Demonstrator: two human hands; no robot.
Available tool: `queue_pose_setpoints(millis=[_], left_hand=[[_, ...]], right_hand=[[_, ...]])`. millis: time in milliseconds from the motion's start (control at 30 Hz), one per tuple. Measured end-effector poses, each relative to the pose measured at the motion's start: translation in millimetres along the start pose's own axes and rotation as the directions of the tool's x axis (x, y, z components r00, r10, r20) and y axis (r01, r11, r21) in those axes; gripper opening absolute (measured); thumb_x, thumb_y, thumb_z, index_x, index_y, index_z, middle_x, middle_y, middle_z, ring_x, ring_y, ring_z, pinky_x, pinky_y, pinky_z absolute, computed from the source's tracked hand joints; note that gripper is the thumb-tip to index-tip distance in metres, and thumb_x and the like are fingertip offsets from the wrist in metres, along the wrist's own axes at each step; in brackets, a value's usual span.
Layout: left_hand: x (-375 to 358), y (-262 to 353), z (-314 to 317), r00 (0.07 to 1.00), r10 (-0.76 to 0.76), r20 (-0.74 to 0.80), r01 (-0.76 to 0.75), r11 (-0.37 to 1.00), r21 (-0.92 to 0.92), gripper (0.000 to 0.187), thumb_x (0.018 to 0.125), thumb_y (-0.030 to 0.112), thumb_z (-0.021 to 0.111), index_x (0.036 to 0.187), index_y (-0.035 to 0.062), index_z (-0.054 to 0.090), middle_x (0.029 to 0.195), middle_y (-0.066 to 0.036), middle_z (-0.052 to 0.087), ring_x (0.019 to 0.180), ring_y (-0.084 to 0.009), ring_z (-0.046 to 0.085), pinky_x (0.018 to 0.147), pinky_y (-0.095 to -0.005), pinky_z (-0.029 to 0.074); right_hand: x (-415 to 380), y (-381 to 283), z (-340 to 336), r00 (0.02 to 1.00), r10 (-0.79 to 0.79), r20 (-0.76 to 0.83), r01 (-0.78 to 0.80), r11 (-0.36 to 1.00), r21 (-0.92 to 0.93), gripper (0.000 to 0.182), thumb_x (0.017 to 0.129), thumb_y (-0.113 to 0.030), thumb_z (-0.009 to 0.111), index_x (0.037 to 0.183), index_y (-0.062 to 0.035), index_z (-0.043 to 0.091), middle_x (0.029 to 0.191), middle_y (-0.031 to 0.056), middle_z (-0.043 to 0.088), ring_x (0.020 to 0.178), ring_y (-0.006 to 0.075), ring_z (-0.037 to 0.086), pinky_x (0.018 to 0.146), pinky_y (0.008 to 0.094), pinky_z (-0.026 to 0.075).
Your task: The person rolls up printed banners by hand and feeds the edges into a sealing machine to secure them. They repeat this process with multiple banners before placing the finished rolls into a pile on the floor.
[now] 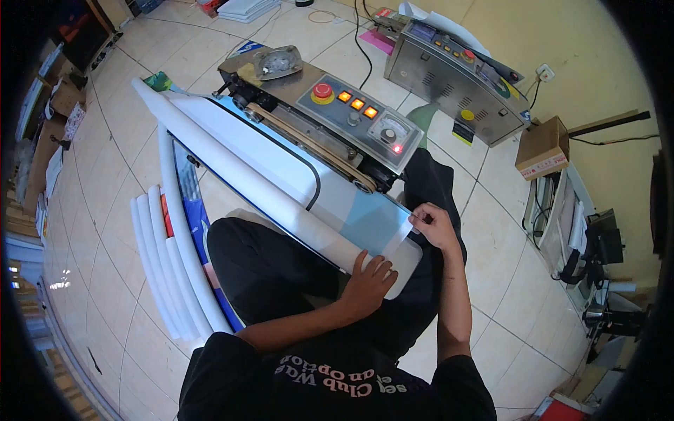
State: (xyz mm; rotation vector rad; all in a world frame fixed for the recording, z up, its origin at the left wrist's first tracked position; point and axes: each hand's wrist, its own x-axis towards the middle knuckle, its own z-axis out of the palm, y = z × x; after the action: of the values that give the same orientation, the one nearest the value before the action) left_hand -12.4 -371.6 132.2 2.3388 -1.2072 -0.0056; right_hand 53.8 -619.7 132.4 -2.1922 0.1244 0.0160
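A sealing machine with a red button and lit orange switches [351, 109] stands in front of my crossed legs. Along its near side lies a long white roll [246, 179], with a light blue sheet [372, 221] spread between roll and machine. My left hand [366, 284] rests on the roll's near end, fingers bent and slightly apart. At the sheet's right corner, by the machine's end, my right hand [433, 226] pinches the edge between thumb and fingers. A black curved cord or rod [316, 175] lies over the sheet.
Several white rolls [165, 274] lie on the tiled floor at the left. A second metal machine [453, 81] stands at the back right, near a cardboard box [544, 147]. Shelves with equipment [562, 224] line the right wall. My knees are under the near machine's right end.
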Motion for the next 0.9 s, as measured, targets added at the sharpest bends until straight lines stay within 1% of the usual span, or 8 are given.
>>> queue_pose_setpoints(millis=[200,433,600,633,700,733,800,900], left_hand=[[-5.1,-30.4,-19.4,0.988,0.117,0.101,-0.104,0.987,-0.125,0.039,0.077,0.010,0.062,0.116,0.0121,0.063,0.134,-0.011,0.051,0.134,-0.0266,0.039,0.113,-0.0557,0.015],[-4.7,-45.1,-34.7,0.987,0.151,0.060,-0.148,0.988,-0.052,0.042,0.075,0.017,0.066,0.117,0.0118,0.062,0.142,-0.012,0.047,0.139,-0.0276,0.034,0.113,-0.0547,0.016],[2.0,-57.4,-41.4,0.976,0.194,0.099,-0.200,0.978,0.054,0.036,0.075,0.020,0.066,0.109,0.0070,0.062,0.125,-0.013,0.057,0.125,-0.0280,0.049,0.106,-0.0500,0.033],[8.7,-59.1,-44.9,0.976,0.195,0.100,-0.201,0.978,0.059,0.036,0.075,0.020,0.066,0.109,0.0070,0.062,0.125,-0.013,0.057,0.125,-0.0280,0.049,0.106,-0.0500,0.033],[22.9,-59.5,-51.4,0.924,0.136,0.358,-0.174,0.982,0.076,0.034,0.077,0.018,0.064,0.108,0.0047,0.061,0.110,-0.012,0.063,0.112,-0.0276,0.058,0.100,-0.0448,0.040],[24.2,-61.4,-48.5,0.924,0.136,0.357,-0.175,0.981,0.081,0.034,0.077,0.018,0.064,0.108,0.0047,0.061,0.110,-0.012,0.063,0.112,-0.0276,0.058,0.100,-0.0448,0.040],[28.7,-69.0,-40.6,0.918,0.153,0.365,-0.181,0.982,0.045,0.032,0.078,0.014,0.061,0.108,0.0025,0.060,0.100,-0.011,0.066,0.104,-0.0270,0.062,0.101,-0.0434,0.041],[24.8,-83.6,-43.8,0.931,0.228,0.285,-0.235,0.972,-0.010,0.031,0.078,0.009,0.059,0.108,0.0034,0.061,0.099,-0.012,0.066,0.101,-0.0262,0.063,0.104,-0.0460,0.040]], right_hand=[[8.2,-22.5,6.8,1.000,0.018,-0.022,-0.020,0.996,-0.082,0.015,0.078,-0.014,0.075,0.083,-0.0030,0.066,0.078,0.0075,0.058,0.069,0.0180,0.057,0.065,0.0305,0.047],[19.5,-46.5,15.8,0.997,0.071,-0.044,-0.080,0.960,-0.268,0.017,0.078,-0.022,0.075,0.084,-0.0069,0.069,0.080,0.0097,0.061,0.073,0.0254,0.062,0.067,0.0375,0.049],[26.4,-52.5,24.8,0.991,0.125,-0.046,-0.133,0.949,-0.287,0.021,0.079,-0.027,0.073,0.082,-0.0060,0.069,0.079,0.0119,0.064,0.074,0.0303,0.063,0.068,0.0404,0.049],[28.7,-50.9,26.9,0.991,0.122,-0.048,-0.131,0.950,-0.283,0.021,0.079,-0.027,0.073,0.082,-0.0060,0.069,0.079,0.0119,0.064,0.074,0.0303,0.063,0.068,0.0404,0.049],[33.1,-46.8,30.2,0.989,0.144,-0.039,-0.149,0.959,-0.241,0.023,0.080,-0.027,0.073,0.082,-0.0046,0.070,0.076,0.0128,0.065,0.072,0.0285,0.064,0.067,0.0386,0.049],[34.1,-46.7,30.3,0.989,0.140,-0.041,-0.146,0.960,-0.239,0.023,0.080,-0.027,0.073,0.082,-0.0046,0.070,0.076,0.0128,0.065,0.072,0.0285,0.064,0.067,0.0386,0.049],[37.0,-47.2,28.6,0.977,0.210,0.025,-0.205,0.969,-0.139,0.020,0.081,-0.022,0.073,0.083,-0.0032,0.070,0.071,0.0092,0.064,0.063,0.0162,0.058,0.062,0.0324,0.047],[40.4,-37.1,29.1,0.985,0.169,0.047,-0.163,0.980,-0.115,0.019,0.082,-0.022,0.073,0.085,-0.0028,0.070,0.069,0.0069,0.064,0.064,0.0129,0.058,0.062,0.0302,0.047]])
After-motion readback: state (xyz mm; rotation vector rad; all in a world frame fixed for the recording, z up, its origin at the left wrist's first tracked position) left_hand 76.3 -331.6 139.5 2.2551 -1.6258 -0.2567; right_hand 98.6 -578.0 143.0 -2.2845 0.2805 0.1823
